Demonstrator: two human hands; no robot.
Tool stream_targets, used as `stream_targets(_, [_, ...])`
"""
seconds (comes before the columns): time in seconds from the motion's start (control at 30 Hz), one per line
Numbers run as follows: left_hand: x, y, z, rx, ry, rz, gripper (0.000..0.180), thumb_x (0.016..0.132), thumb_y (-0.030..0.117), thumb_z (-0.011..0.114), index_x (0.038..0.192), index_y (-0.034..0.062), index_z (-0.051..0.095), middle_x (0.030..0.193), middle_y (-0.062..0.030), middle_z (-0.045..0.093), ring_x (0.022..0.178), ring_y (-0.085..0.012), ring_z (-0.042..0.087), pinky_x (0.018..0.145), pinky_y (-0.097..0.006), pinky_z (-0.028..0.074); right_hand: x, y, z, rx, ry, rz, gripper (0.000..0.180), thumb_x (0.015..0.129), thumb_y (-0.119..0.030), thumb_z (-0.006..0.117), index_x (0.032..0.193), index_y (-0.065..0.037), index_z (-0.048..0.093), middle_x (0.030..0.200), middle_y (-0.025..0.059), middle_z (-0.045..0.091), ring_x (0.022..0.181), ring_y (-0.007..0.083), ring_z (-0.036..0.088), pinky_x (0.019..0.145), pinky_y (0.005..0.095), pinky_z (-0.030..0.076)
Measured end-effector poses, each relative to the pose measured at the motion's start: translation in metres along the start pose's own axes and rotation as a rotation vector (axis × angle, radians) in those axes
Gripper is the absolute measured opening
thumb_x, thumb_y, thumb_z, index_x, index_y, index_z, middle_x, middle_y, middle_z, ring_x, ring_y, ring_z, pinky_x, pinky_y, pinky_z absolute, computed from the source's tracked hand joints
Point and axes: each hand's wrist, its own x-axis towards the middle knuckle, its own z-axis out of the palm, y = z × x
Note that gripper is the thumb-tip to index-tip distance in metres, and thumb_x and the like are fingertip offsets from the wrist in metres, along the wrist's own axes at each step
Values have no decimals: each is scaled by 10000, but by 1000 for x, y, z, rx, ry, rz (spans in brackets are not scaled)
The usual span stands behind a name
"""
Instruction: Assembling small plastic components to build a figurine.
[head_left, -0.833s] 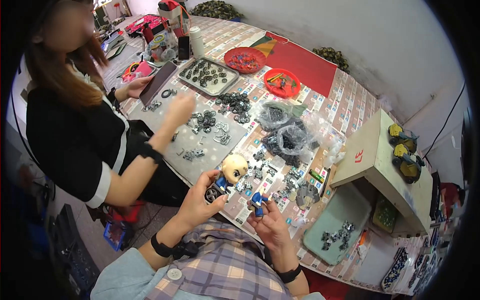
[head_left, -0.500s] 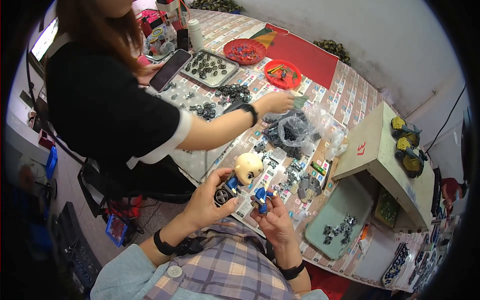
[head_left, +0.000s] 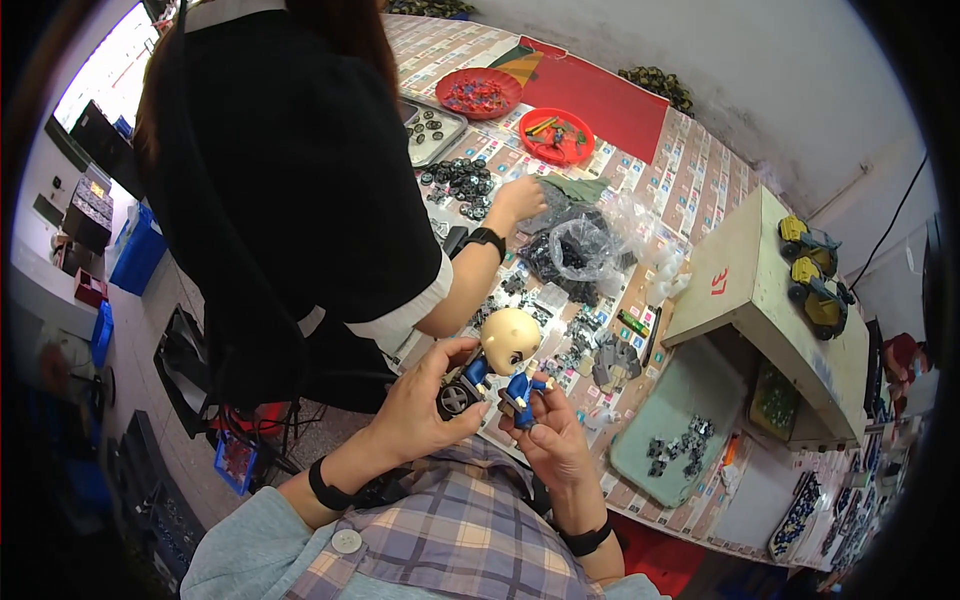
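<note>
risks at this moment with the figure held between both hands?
1. The toy figure is held in mid-air at the table edge between left hand and right hand; a slip could drop it to the floor.
2. The co-worker's arm reaches across just above it and might bump it.
3. Loose dark parts lie close by and could be knocked off.

My figure [head_left: 500, 365] has a tan head and blue body; at twelve o'clock two red bowls [head_left: 480, 93]; at four, a pale green tray [head_left: 665, 440].
</note>
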Motion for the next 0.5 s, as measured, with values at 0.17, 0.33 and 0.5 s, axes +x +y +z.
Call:
stream_targets(0.17, [-3, 1, 0, -19, -10, -16, 596, 710, 201, 666, 1189, -10, 381, 1070, -177, 529, 1028, -265, 536, 879, -336, 418, -1, 0, 0, -10, -14, -5, 713, 697, -146, 723, 1292, -99, 333, 1204, 100, 461, 1088, 236, 484, 884, 373, 415])
stream_targets(0.33, [-4, 2, 1, -106, -56, -97, 590, 718, 190, 655, 1193, -20, 374, 1088, -181, 526, 1043, -251, 527, 896, -325, 402, -4, -7, -2, -27, -24, -58, 678, 717, -106, 694, 1286, -75, 327, 1181, 98, 472, 1084, 209, 487, 915, 375, 413])
stream_targets(0.5, [-7, -2, 1, -276, -72, -174, 578, 744, 175, 631, 1214, -23, 359, 1083, -156, 522, 1029, -191, 507, 896, -292, 382, -10, -11, -5, -63, 18, -53, 715, 685, -152, 725, 1283, -86, 338, 1209, 112, 460, 1125, 259, 468, 894, 391, 422])
